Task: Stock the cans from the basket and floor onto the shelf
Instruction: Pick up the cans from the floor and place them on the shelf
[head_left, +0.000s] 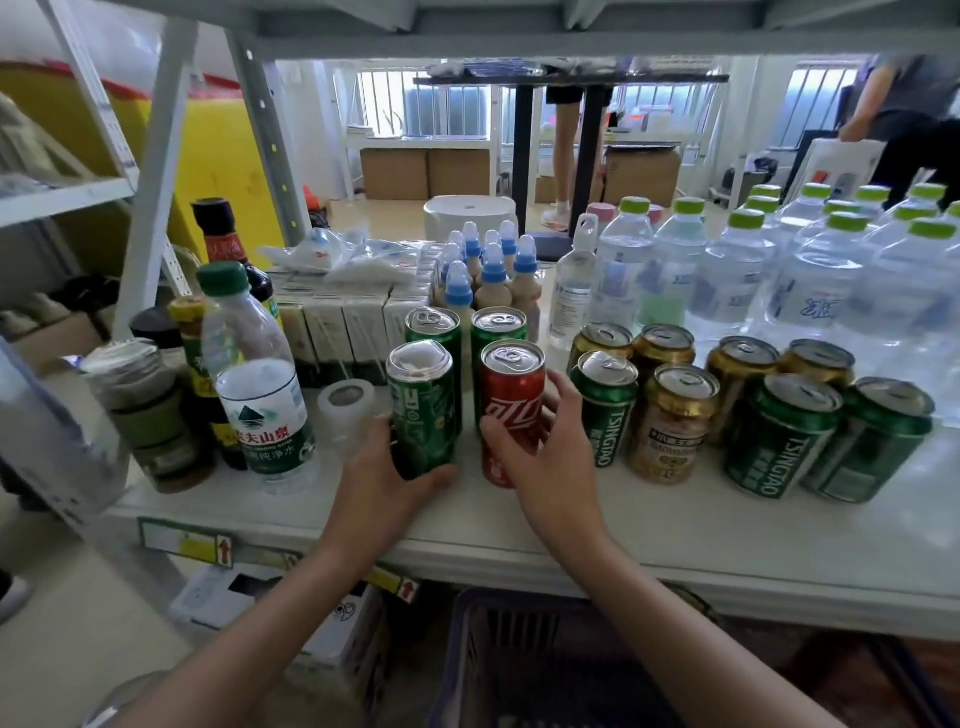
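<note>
2 bare forearms reach forward and up from bottom of view. Left hand (387, 467): fingers curled in a closed grip, thumb low in front. Right hand (540, 441): fingers wrapped likewise, thumb left.

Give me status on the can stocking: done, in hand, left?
Done: many cans already stand on the shelf, including Tsingtao cans and gold cans at right. In hand: left hand has its grip on a green can, right hand on the red can, both standing on the shelf. Left: unclear; the basket interior is dark, with no cans visible.
</note>
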